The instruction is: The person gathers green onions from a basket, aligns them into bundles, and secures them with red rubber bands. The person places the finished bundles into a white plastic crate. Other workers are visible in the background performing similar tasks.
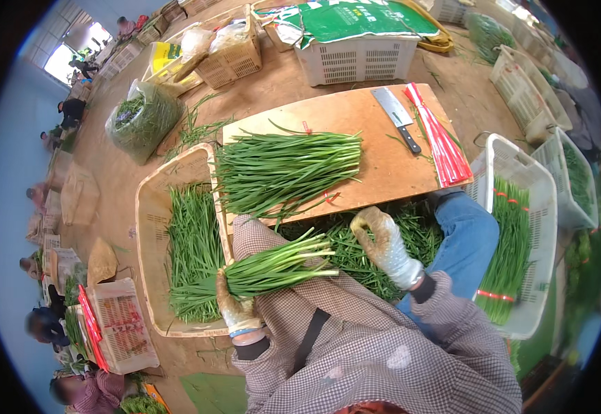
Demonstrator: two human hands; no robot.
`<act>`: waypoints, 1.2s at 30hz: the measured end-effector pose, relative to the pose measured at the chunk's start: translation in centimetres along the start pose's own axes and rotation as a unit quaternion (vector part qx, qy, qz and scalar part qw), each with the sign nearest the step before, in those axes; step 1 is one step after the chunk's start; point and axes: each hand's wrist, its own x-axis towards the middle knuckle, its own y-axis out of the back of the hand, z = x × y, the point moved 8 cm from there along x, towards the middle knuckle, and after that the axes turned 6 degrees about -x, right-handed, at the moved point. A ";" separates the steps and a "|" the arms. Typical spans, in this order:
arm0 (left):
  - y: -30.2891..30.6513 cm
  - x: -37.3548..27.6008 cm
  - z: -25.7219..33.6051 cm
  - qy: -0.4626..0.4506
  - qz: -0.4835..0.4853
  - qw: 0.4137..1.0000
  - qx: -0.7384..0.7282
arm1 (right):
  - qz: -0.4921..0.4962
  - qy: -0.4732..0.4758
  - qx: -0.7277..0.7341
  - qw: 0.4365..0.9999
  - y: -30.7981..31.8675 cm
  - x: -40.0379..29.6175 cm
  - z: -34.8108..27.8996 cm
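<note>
My left hand [237,305], in a stained work glove, grips a loose bunch of green garlic chives [279,264] across my lap, pale stem ends pointing right. My right hand [383,240], gloved too, hovers at the front edge of a wooden board [383,165]; thumb and forefinger curl together, and I see nothing held between them. A bigger pile of chives [290,168] lies on the board's left half, stems to the right. A cleaver [397,116] with a black handle and a bundle of red-and-white ties [439,137] rest on its right side.
A crate of loose chives [148,248] stands at my left. At my right, a white crate [546,248] contains chives bound with red ties. Cut leaves [352,248] lie between my legs. Beyond the board are a covered crate [354,59] and a plastic bag of greens [145,121]. Other people sit along the left.
</note>
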 end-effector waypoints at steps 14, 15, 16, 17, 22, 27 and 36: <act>-2.4 -0.2 -1.5 0.032 -0.063 0.997 -0.004 | -0.014 0.078 -0.013 0.997 0.9 1.9 -7.0; -2.1 -0.2 -1.7 0.040 -0.065 0.997 0.001 | 0.025 0.029 0.102 0.994 1.0 1.3 -6.3; -1.2 0.0 -2.1 0.038 -0.023 0.999 0.009 | 0.065 -0.025 0.126 0.990 1.8 1.1 -5.3; -0.4 0.8 -2.6 0.076 -0.049 0.996 -0.027 | 0.109 -0.076 0.153 0.979 2.7 0.9 -4.3; 0.5 0.8 -1.5 0.044 0.007 0.998 -0.046 | -0.105 -0.226 0.345 0.905 0.0 -2.0 -3.2; -1.3 -0.1 -1.8 0.021 -0.009 1.000 0.002 | -0.177 -0.227 0.425 0.858 -5.3 -2.2 -6.1; -1.5 -0.2 -1.2 0.028 -0.044 0.996 -0.073 | 0.026 -0.261 0.719 0.644 -4.8 -1.6 -1.5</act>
